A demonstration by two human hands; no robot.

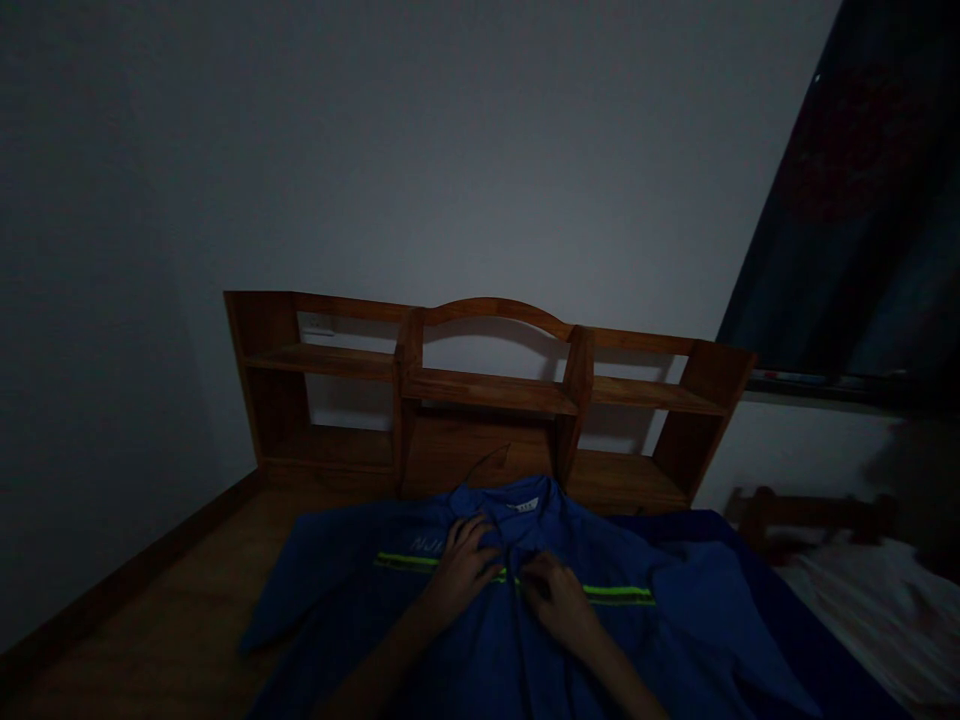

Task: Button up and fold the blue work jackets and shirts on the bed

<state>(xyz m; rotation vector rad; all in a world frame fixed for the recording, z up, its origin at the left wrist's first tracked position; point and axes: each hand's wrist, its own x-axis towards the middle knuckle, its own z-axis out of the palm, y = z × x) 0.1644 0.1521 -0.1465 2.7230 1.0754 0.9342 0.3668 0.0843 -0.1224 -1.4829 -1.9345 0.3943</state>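
Note:
A blue long-sleeved jacket (465,640) lies spread front side up, its collar towards the shelf unit. A bright yellow-green stripe (619,594) crosses its chest, pale letters show above the stripe on the left, and a white label (523,506) sits inside the collar. My left hand (466,568) rests on the chest left of the front opening, fingers spread over the cloth. Just right of the opening, my right hand (553,592) is closed with curled fingers at the jacket's front edge. The dim light hides the detail between its fingertips.
Behind the collar stands a wooden shelf unit (491,392) against the pale wall (465,150). A wooden surface (172,610) extends to the left. Dark blue cloth (817,650) lies under the right side, with whitish fabric (877,600) beyond. A dark curtain (862,230) hangs upper right.

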